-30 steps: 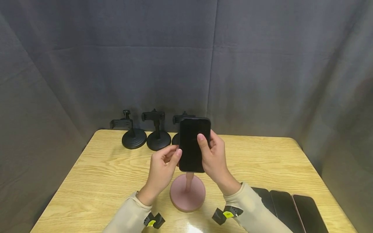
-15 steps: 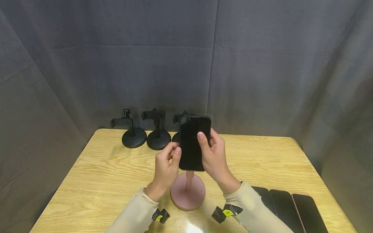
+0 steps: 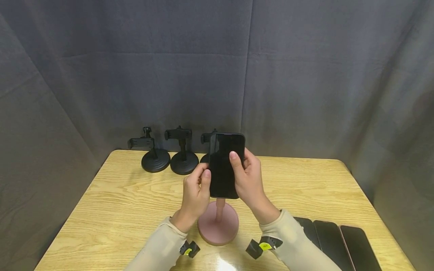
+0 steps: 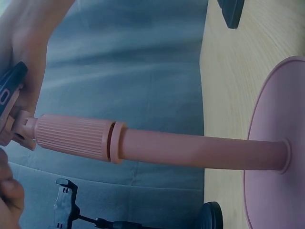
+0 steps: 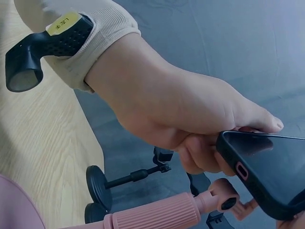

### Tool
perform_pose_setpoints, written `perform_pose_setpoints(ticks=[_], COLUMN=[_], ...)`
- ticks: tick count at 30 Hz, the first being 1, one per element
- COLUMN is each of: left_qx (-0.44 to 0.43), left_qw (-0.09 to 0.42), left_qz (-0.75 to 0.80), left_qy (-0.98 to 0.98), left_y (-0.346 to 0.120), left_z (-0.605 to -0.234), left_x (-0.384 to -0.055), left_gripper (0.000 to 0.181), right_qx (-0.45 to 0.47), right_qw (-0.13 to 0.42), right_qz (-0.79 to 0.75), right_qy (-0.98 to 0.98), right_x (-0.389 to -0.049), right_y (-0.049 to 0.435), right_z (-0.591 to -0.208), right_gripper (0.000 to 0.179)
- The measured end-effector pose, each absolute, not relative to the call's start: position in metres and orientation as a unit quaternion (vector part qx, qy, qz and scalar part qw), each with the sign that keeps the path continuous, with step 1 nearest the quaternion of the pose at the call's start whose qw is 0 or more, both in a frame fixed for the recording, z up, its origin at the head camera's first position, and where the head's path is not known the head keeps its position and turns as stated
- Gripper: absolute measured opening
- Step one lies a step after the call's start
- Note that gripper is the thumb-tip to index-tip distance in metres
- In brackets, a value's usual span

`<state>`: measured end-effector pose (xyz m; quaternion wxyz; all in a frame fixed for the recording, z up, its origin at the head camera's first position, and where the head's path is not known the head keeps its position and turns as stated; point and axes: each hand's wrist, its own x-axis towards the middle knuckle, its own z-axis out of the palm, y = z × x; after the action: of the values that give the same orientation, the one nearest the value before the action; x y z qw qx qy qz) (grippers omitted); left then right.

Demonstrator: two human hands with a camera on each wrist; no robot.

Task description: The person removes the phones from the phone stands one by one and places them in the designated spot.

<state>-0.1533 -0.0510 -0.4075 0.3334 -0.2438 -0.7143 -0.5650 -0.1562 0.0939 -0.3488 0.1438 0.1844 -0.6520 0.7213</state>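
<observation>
A black smartphone [image 3: 223, 169] is held upright, screen toward me, in front of the head of a pink phone stand [image 3: 218, 226]. My right hand [image 3: 250, 180] grips the phone's right side, thumb across the screen and fingers behind. My left hand [image 3: 196, 194] pinches the phone's left edge, its fingers curled behind it, as the right wrist view shows the left hand [image 5: 181, 105] too. In the left wrist view the pink stand's ribbed collar [image 4: 76, 136] and joint sit below the phone [image 4: 10, 90]. The clamp is mostly hidden behind the phone.
Black phone stands [image 3: 184, 162] line the back left of the wooden table [image 3: 298, 184]; one is partly hidden by the phone. Several dark phones [image 3: 361, 248] lie side by side at front right. Grey curtains [image 3: 169, 75] surround the table.
My left hand has shifted right and up along the phone's left edge, with its fingers reaching further behind. The phone has risen slightly; the right hand keeps its hold.
</observation>
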Motion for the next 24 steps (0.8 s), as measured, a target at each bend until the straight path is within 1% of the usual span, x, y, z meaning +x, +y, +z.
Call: perform_pose_setpoints(ticks=[3,5,14,17,24], left_qx=[-0.24,-0.241,-0.221,-0.21,-0.198], left_qw=[0.341,0.344,0.37,0.366,0.34], left_qz=[-0.561,-0.557,-0.526,-0.536,-0.588], left_qy=[-0.715,-0.716,-0.734,-0.731,-0.707], left_y=[-0.0502,-0.0493,-0.0452,-0.0446,-0.0419], left_z=[-0.4081,-0.408,-0.4082,-0.4082,-0.409], left_x=[-0.1534,-0.1534,-0.1508,-0.1493,-0.1482], left_gripper=[0.042,0.044,0.038,0.035,0.03], right_qx=[0.183,0.182,0.189,0.195,0.202], right_qw=[0.141,0.14,0.141,0.142,0.145], right_qz=[0.723,0.722,0.717,0.71,0.702], right_qy=[-0.652,-0.652,-0.656,-0.662,-0.668], right_x=[-0.1559,-0.156,-0.1588,-0.1598,-0.1608], right_y=[0.0934,0.0934,0.0955,0.096,0.0968], right_z=[-0.3483,-0.3481,-0.3469,-0.3455,-0.3438], right_gripper=[0.023,0.022,0.022,0.022,0.022])
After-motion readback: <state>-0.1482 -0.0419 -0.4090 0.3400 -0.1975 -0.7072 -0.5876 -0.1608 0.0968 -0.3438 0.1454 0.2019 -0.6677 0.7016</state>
